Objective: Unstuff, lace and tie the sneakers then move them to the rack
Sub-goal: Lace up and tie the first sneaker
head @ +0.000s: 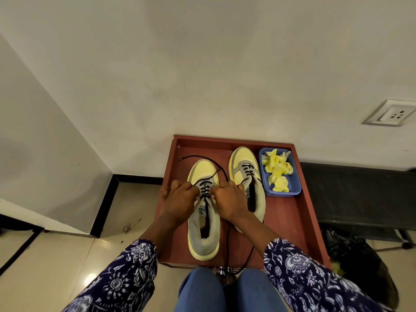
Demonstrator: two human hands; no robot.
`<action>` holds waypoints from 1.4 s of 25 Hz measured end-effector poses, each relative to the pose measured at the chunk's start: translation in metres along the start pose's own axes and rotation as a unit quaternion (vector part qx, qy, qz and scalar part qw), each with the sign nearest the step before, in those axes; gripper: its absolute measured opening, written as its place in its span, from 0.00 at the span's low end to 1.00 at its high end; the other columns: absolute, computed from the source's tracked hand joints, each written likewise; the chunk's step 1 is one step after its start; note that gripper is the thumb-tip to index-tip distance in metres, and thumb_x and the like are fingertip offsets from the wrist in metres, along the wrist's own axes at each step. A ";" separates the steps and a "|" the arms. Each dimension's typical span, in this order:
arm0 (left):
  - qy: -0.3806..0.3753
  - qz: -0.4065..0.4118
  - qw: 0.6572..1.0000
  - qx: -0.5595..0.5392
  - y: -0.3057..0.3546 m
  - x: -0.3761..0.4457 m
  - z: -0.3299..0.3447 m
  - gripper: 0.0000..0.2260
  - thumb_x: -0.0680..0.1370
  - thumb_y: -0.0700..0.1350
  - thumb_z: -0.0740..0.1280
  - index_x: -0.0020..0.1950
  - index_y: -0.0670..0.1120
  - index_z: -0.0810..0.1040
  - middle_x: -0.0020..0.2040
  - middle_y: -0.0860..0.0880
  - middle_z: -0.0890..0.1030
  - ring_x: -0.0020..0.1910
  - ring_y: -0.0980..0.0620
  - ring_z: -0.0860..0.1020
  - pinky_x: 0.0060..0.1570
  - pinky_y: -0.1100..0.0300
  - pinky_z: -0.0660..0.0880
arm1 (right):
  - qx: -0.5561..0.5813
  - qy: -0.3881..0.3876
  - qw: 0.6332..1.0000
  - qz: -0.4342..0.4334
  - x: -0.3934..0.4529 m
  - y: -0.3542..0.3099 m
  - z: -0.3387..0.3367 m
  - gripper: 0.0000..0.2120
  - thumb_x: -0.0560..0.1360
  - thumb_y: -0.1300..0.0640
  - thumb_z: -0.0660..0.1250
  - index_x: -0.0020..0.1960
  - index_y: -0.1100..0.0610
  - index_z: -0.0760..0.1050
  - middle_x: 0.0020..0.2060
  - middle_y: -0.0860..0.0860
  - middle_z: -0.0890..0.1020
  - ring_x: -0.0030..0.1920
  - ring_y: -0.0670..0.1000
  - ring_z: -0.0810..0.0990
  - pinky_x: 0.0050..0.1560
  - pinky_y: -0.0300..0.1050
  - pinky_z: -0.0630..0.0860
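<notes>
Left hand (177,199) and right hand (227,199) both pinching lace (204,189) on left sneaker (203,221). Lace probably thin, floppy, slippery; grab near eyelets. Loose end trails off at 11 o'clock.

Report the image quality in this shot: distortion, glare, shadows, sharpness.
Head view: wide-angle bending curves the wall edges and splays the red tray; a soft glare spot sits on the floor tile; lighting is even with faint shadows; the hands and near sneaker read fairly sharp.
</notes>
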State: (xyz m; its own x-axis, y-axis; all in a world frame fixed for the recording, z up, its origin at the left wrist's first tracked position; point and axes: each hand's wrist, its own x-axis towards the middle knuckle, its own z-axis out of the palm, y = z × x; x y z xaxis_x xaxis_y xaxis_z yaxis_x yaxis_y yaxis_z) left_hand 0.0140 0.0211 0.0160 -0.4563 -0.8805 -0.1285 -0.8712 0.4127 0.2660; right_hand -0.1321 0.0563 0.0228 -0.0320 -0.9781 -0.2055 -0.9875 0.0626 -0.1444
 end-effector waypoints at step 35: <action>-0.063 0.115 0.990 -0.046 -0.024 -0.011 0.009 0.27 0.70 0.60 0.43 0.47 0.43 0.74 0.40 0.48 0.76 0.41 0.47 0.76 0.40 0.59 0.68 | 0.202 -0.069 0.977 -0.027 -0.009 0.015 0.010 0.12 0.79 0.58 0.58 0.39 0.63 0.72 0.43 0.64 0.79 0.46 0.61 0.77 0.41 0.44 0.65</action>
State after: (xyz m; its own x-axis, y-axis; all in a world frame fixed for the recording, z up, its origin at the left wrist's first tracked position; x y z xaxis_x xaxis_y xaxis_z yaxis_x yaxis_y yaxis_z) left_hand 0.0383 0.0230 0.0029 -0.6645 -0.7274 -0.1714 -0.7244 0.5707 0.3867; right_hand -0.1455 0.0682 0.0132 0.0669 -0.9478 -0.3119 -0.8449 0.1125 -0.5230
